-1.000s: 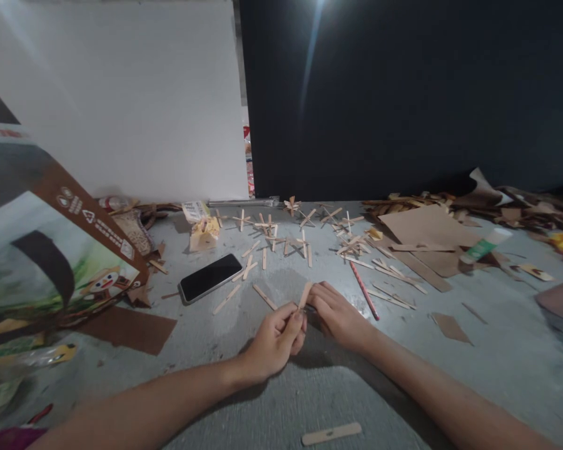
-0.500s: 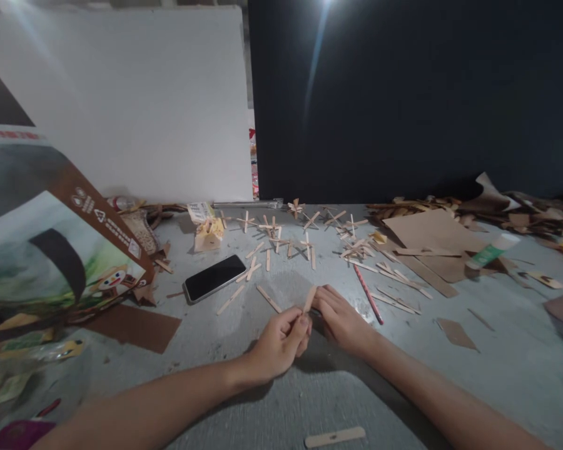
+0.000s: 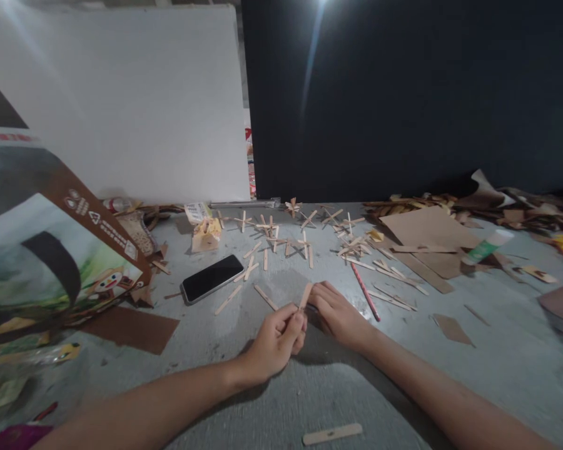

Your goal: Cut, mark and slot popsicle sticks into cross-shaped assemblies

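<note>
A wooden craft stick stands tilted upward between my hands, low over the grey table. My left hand pinches its lower end between thumb and curled fingers. On the right of the stick, my right hand is closed, with its fingers against the stick's edge; the fingertips are partly hidden. A loose craft stick with a dark mark lies near the front edge of view. Beyond my hands lie two more single sticks, one angled stick and one paler stick.
Crossed sticks spread across the back. A phone lies left, beside a printed bag. To the right are a red pencil, loose sticks, cardboard and a glue stick. White and black boards stand behind.
The view has shifted slightly, so everything appears a little further left. Both hands stay at the same stick, with hardly any change in their grip.
</note>
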The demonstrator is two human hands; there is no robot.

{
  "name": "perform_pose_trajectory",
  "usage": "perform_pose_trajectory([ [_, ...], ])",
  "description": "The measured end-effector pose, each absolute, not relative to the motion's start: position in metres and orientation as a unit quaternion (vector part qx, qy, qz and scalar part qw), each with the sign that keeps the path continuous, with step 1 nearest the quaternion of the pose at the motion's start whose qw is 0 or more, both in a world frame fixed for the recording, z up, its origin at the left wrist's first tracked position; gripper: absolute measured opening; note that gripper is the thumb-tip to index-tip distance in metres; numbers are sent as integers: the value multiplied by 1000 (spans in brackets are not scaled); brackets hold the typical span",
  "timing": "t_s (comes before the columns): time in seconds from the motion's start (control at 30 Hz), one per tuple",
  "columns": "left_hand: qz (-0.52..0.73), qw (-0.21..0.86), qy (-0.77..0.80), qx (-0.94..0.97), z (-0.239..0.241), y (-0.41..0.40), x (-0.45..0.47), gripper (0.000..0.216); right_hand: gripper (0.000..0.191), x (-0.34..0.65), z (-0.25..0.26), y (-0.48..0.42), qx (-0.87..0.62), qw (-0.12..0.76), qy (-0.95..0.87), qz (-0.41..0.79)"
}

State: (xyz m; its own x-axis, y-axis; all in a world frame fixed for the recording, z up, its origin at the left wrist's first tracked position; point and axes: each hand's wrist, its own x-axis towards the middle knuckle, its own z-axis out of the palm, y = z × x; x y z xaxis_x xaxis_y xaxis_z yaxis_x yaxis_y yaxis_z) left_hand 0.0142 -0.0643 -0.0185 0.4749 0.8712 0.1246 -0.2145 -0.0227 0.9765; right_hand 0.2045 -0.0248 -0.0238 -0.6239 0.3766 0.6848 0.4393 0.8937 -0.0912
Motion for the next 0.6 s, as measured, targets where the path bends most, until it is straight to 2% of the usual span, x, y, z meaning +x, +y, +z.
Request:
perform_pose_trajectory([
  [0.6,418,646,281,574,-21,-64,15,54,31,203,-28,-25,-239,379,-893,-29],
])
